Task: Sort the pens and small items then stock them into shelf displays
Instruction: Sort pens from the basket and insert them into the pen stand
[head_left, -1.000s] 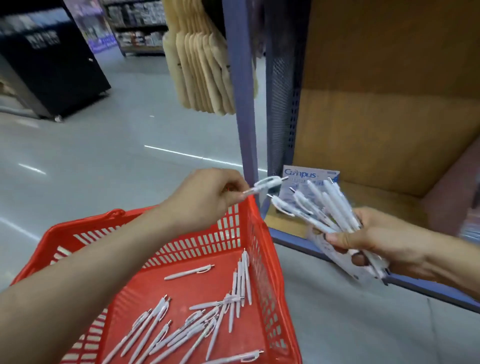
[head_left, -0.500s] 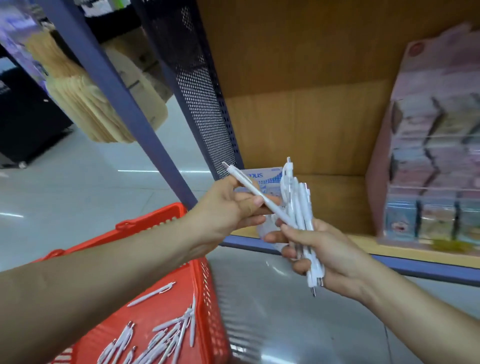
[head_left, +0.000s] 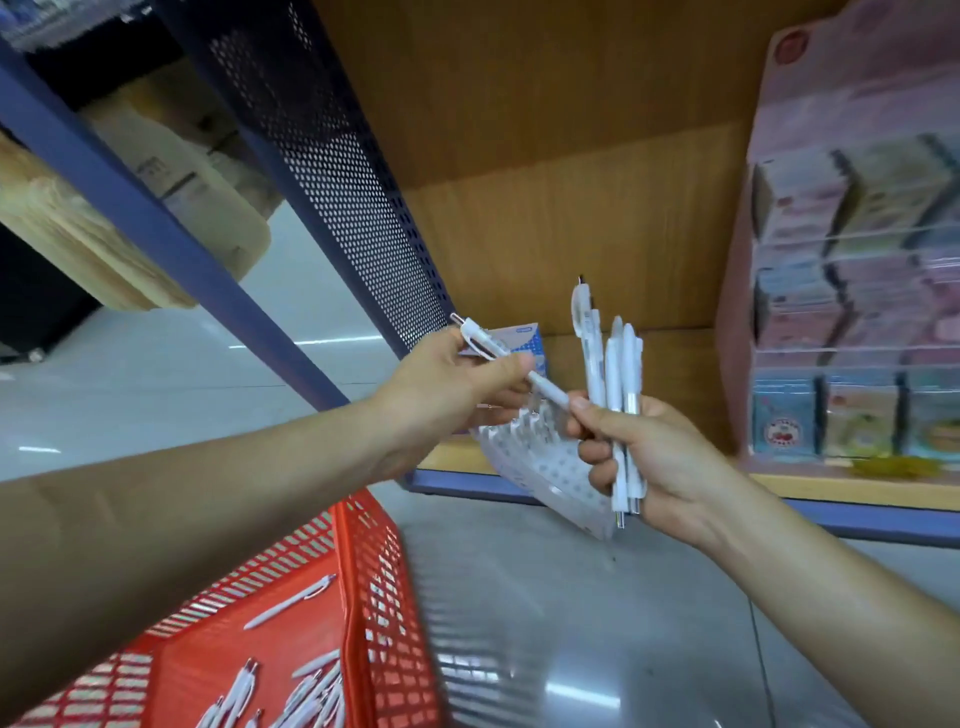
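A: How is stocking going?
B: Seemingly early. The left hand (head_left: 452, 387) is pinching one white pen (head_left: 493, 353), the right hand (head_left: 654, 452) is gripping a pen bundle (head_left: 621, 374) beside the shelf (head_left: 680, 374); loose pens (head_left: 289, 609) are lying in the red basket (head_left: 363, 571).

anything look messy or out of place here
Nothing looks damaged or spilled. The loose pens lie jumbled at mixed angles in the red basket, still unsorted. The perforated white holder hangs tilted under the right hand, which also grips a pen bundle. The left hand pinches a single pen.
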